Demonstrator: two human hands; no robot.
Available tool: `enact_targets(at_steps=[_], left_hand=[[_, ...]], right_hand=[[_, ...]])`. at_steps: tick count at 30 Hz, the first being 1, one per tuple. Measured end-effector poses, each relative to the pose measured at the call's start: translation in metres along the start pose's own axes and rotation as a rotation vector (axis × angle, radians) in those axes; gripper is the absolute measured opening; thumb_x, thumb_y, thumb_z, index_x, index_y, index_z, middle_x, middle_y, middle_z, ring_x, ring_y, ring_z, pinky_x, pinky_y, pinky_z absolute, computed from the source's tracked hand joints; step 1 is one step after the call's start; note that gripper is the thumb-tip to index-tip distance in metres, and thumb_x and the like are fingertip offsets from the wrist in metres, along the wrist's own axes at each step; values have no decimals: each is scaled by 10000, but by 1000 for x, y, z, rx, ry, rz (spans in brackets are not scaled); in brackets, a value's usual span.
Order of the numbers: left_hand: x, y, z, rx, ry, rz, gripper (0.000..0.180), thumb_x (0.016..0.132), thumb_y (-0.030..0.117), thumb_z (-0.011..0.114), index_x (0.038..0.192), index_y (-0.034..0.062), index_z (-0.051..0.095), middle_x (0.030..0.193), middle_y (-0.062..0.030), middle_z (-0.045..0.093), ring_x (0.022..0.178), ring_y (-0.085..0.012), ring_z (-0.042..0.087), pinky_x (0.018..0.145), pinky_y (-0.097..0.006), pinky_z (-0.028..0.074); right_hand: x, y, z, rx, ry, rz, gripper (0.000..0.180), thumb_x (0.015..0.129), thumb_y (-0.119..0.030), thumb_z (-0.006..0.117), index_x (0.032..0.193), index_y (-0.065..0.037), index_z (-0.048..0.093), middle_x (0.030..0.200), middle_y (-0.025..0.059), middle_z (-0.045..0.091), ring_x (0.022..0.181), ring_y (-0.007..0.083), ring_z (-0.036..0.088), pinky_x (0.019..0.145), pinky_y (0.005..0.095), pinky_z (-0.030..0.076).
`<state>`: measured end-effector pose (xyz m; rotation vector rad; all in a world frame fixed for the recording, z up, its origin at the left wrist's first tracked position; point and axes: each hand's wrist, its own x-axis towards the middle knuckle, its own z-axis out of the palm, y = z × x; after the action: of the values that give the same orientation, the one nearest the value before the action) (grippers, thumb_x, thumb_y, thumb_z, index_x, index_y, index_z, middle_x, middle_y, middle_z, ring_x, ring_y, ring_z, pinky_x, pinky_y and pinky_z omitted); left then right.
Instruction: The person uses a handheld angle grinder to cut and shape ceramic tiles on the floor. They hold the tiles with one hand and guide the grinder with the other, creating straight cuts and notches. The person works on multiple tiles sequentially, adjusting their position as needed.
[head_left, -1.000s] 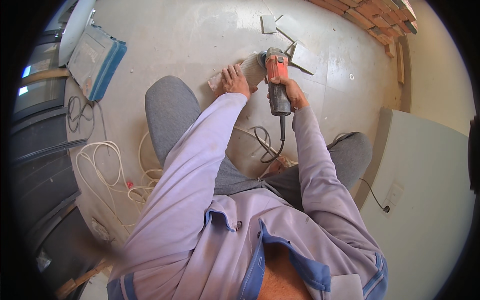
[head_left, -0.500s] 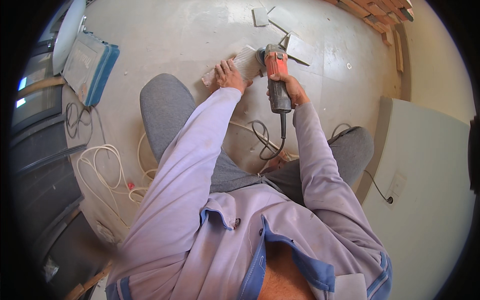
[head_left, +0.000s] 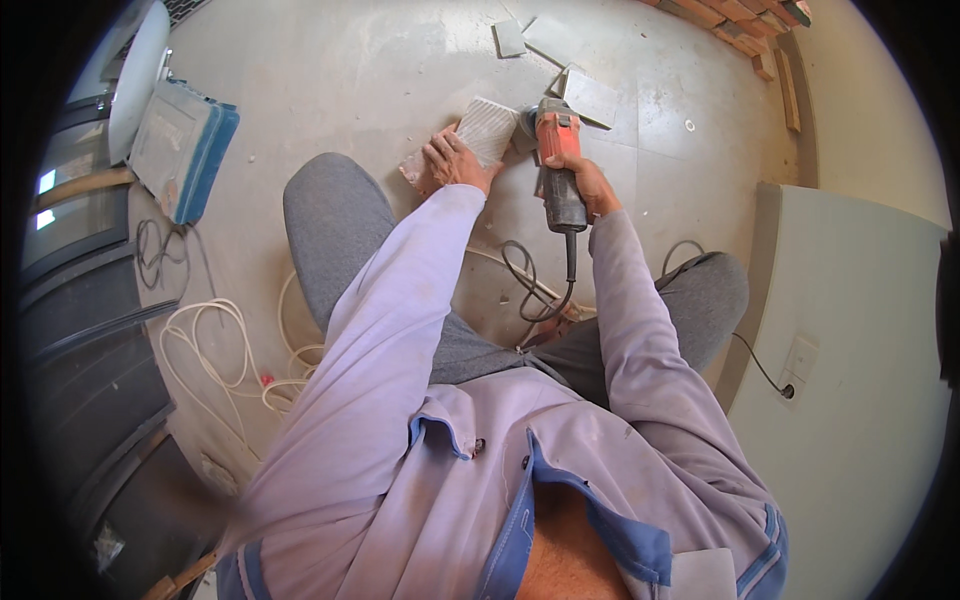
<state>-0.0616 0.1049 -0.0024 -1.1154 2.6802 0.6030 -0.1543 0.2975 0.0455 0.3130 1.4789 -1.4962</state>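
Observation:
In front of me, my right hand [head_left: 588, 185] is wrapped around the dark rear body of an angle grinder [head_left: 558, 137] with an orange-red middle section. Its head points away from me, and the disc side faces left. My left hand [head_left: 457, 165] grips a pale tile piece [head_left: 488, 127] with a ridged back and a reddish, broken-looking edge. The tile's right edge lies close to the disc; whether they touch I cannot tell. From the grinder's rear, a black power cord [head_left: 571, 258] runs down and loops between my legs.
Loose tile pieces [head_left: 590, 98] lie beyond the grinder. A blue-edged case [head_left: 205, 150] and coiled white cable [head_left: 228, 345] are on the left. Wooden pieces [head_left: 735, 22] are stacked at the far right. A pale panel [head_left: 845, 300] with a plugged-in socket [head_left: 797, 365] stands at right.
The tile has turned in my left hand and shows more of its ridged face. The grinder sits slightly lower and further right in the picture, still in my right hand.

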Motion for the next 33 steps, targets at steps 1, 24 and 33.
enact_targets(at_steps=[1,24,33], left_hand=[[-3,4,1,-9,-9,-32,1156,728,472,886,1544,-27,237,1573,-234,274,1466,-436,263,1182,-496,349],[-29,-22,-3,-118,-34,315,789,684,194,901,1398,99,579,1609,-23,375,1248,-373,521,1031,-434,529],[-29,-29,1,-179,16,333,775,671,218,900,1373,103,594,1549,-12,452,1261,-358,523,1045,-408,511]], right_hand=[[1,1,-2,12,11,-18,445,781,-267,747,1045,63,610,792,159,665,634,288,705,561,401,581],[25,-25,64,-310,-20,-209,497,751,-301,763,1043,79,631,780,128,669,597,213,659,556,345,544],[22,-30,85,-384,7,-173,438,740,-301,772,977,52,669,769,101,659,583,192,618,546,331,515]])
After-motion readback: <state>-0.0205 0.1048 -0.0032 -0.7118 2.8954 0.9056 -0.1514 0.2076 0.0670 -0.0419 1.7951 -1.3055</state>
